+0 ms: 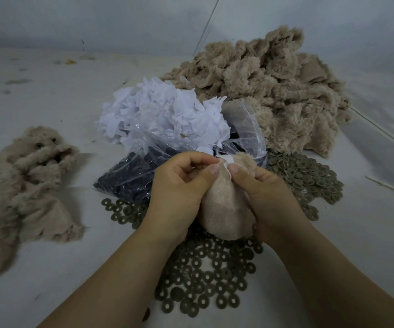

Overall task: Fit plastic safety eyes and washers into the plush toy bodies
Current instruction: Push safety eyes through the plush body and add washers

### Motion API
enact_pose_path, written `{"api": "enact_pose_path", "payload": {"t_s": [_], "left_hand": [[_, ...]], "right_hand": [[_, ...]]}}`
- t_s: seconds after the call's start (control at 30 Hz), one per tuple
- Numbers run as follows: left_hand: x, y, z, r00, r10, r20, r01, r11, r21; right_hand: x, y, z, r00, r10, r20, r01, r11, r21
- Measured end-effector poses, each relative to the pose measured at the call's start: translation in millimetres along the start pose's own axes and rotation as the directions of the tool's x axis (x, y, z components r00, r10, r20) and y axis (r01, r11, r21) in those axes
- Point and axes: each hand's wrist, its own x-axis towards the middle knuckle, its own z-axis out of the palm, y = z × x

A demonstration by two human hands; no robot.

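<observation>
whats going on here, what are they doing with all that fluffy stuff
A person is working on a tan plush body, turned inside out. The left hand and right hand both grip it, thumbs pinching a small white piece at its top. Olive washers lie scattered below, a clear bag of black eyes sits behind, and plush piles wait beyond.

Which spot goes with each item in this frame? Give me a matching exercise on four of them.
Items:
1. Large heap of beige furry plush skins
2. Small heap of beige plush skins
3. Flat olive-grey plastic washers
4. Clear plastic bag of black eyes

Places:
A. Far left of table
B. Back right
C. Scattered beneath both hands
D. Just left of the left hand

Pairs: 1-B, 2-A, 3-C, 4-D
</observation>
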Motion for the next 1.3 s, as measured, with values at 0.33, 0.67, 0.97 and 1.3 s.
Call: {"api": "enact_pose_path", "payload": {"t_s": [0.33, 0.67, 0.97, 1.3], "left_hand": [[-4.1, 2.0, 3.1, 0.992, 0.117, -0.044, -0.11, 0.983, 0.145], [-4.3, -0.9, 6.7, 0.956, 0.294, -0.015, -0.248, 0.832, 0.496], [-2.8, 0.4, 3.3, 0.966, 0.231, -0.115, -0.176, 0.916, 0.36], [-3.8, 2.6, 2.9, 0.988, 0.116, -0.103, -0.107, 0.99, 0.089]], "right_hand": [[0.9, -0.7, 3.5, 0.991, 0.119, 0.054, -0.126, 0.983, 0.134], [-3.5, 1.1, 6.2, 1.0, -0.014, -0.002, 0.014, 1.0, 0.002], [4.1, -3.9, 0.0, 0.985, 0.092, 0.149, -0.138, 0.934, 0.331], [9.0, -4.5, -6.0, 0.948, 0.187, 0.257, -0.279, 0.878, 0.39]]}}
